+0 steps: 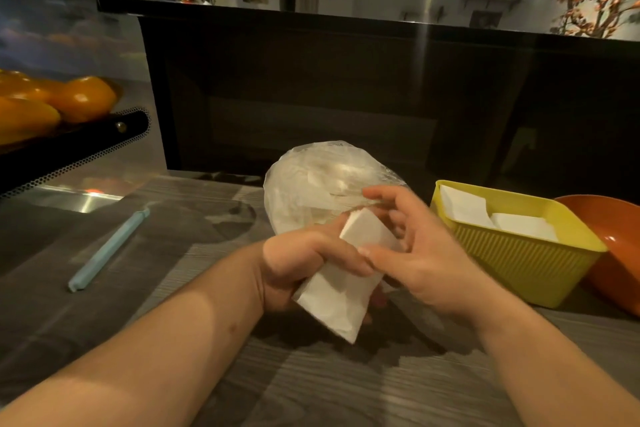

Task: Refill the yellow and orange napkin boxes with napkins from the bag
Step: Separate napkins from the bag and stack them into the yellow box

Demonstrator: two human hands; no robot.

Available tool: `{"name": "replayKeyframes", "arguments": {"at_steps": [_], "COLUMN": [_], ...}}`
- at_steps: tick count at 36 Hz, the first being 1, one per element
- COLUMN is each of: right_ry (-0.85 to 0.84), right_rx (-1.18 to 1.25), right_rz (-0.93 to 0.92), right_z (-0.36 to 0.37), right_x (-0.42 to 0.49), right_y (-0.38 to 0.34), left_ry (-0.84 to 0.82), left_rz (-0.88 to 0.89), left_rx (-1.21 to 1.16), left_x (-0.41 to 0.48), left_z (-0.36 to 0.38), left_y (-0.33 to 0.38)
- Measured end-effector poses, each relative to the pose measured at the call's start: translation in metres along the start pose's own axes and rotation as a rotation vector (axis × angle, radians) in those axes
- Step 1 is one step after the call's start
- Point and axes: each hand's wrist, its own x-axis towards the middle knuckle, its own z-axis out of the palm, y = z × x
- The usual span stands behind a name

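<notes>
A clear plastic bag (322, 180) of white napkins stands on the wooden counter, just beyond my hands. My left hand (301, 263) grips a stack of white napkins (341, 291), held tilted above the counter in front of the bag. My right hand (415, 253) is at the stack's upper end, thumb on the napkins and fingers spread loosely toward the bag. The yellow ribbed box (519, 253) stands to the right with white napkins lying in it. The orange box (616, 239) stands right behind it, partly cut off by the frame edge.
A light blue pen-like stick (107, 250) lies on the counter at left. A black perforated tray with oranges (52, 104) sits at far left. A tall dark counter wall (346, 87) rises behind the bag.
</notes>
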Motion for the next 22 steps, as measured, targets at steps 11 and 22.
{"name": "replayKeyframes", "arguments": {"at_steps": [11,22], "right_ry": [0.027,0.392], "right_rx": [0.141,0.211], "right_rz": [0.170,0.262], "right_z": [-0.027,-0.016], "right_x": [-0.039,-0.053], "right_y": [0.003,0.039], "left_ry": [0.090,0.459], "left_rz": [-0.033,0.276], "left_rx": [0.271,0.463], "left_x": [0.009,0.028], "left_z": [-0.003,0.029], "left_y": [-0.010,-0.037]}}
